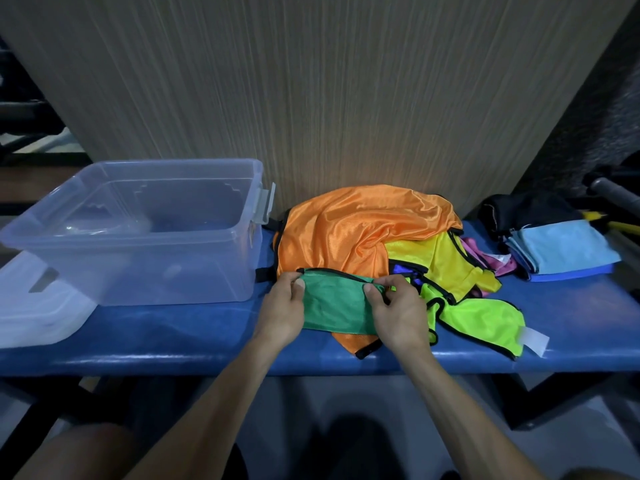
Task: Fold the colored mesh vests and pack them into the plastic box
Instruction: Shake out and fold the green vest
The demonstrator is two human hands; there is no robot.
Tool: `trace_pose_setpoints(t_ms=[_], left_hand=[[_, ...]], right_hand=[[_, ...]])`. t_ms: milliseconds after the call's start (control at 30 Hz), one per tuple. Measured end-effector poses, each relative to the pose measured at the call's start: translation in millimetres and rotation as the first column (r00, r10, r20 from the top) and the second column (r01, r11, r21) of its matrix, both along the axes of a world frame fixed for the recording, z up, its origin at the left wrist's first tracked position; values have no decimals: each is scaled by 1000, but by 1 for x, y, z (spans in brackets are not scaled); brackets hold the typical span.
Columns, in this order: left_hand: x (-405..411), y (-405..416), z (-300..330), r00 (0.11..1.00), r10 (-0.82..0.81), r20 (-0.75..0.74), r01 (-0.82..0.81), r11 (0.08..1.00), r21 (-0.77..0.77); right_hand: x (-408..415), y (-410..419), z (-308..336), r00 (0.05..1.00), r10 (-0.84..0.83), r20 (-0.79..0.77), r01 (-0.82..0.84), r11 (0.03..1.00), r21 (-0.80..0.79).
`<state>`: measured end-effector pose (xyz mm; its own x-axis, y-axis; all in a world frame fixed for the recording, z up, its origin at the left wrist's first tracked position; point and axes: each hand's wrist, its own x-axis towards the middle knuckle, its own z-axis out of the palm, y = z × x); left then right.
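Observation:
A dark green mesh vest (334,303), folded small, lies at the front of a heap of vests on the blue bench. My left hand (282,308) pinches its left edge and my right hand (394,308) pinches its right edge. Behind it the heap holds an orange vest (353,230), a yellow vest (443,261), a neon green vest (485,322) and a bit of pink fabric (485,258). The clear plastic box (207,258) stands open to the left of the heap, with no vest inside.
The box's white lid (38,306) lies at the bench's left end. Folded light blue cloths (564,251) and dark fabric (530,209) sit at the right end. A wood-grain wall (329,98) rises directly behind the blue bench (173,341).

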<state>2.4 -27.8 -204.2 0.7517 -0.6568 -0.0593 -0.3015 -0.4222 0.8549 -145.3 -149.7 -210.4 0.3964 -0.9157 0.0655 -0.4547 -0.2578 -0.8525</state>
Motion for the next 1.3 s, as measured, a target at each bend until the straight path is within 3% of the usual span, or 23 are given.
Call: trace_pose_setpoints(t_ms=[133, 300, 433, 600, 767, 867, 1033, 1300], left_hand=[[3, 15, 5, 983, -71, -167, 51, 991, -120], [2, 39, -3, 994, 99, 55, -93, 991, -96], [-17, 39, -13, 981, 120, 152, -95, 983, -159], [-17, 27, -17, 990, 137, 43, -126, 972, -200], [-4, 25, -13, 991, 87, 106, -89, 996, 13], [-1, 15, 14, 924, -19, 382, -61, 979, 196], [11, -11, 31, 893, -191, 407, 0, 905, 425], [17, -10, 16, 857, -197, 476, -6, 920, 392]], right_hand=[[2, 3, -1, 996, -25, -88, 18, 996, -82], [5, 2, 0, 989, -55, -134, 41, 993, -108], [7, 4, 0, 987, -75, -141, 56, 989, -136], [7, 5, 1, 985, -84, -151, 66, 990, -121], [8, 5, 2, 982, -94, -165, 75, 990, -118], [8, 6, 3, 980, -102, -171, 82, 989, -122], [8, 6, 7, 984, -70, -165, 55, 994, -93], [4, 3, 10, 990, -12, -137, 2, 997, -71]])
